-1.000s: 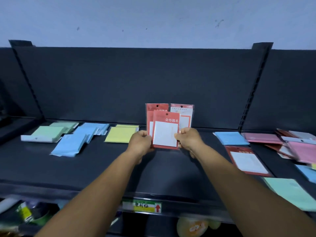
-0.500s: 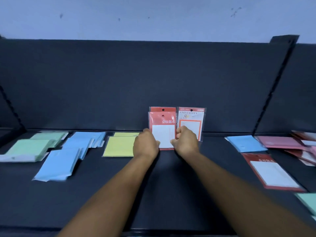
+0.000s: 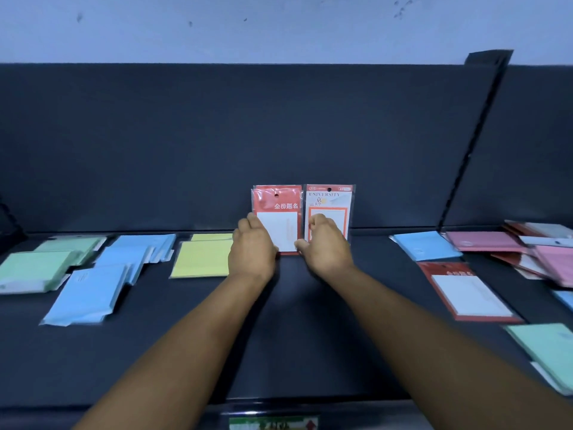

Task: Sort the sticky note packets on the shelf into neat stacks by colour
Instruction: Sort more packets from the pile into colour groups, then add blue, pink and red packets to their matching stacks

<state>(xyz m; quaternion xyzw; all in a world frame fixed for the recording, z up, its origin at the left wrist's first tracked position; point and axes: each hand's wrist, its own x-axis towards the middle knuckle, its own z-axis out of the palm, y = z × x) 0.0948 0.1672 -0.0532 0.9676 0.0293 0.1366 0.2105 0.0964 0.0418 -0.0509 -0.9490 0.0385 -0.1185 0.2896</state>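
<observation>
Upright against the shelf's back panel (image 3: 217, 150), the red packet (image 3: 277, 202) reads "金榜题名" and its neighbour (image 3: 330, 200) "UNIVERSITY"; the left hand (image 3: 252, 249) and right hand (image 3: 325, 246) touch their lower edges, fingers seemingly relaxed.

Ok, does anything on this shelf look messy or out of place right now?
Yes. The blue packets on the left lie fanned and overlapping, not squared. On the right, a red packet lies flat and askew, apart from the red packets standing against the back panel, and the pink packets are jumbled.
</observation>
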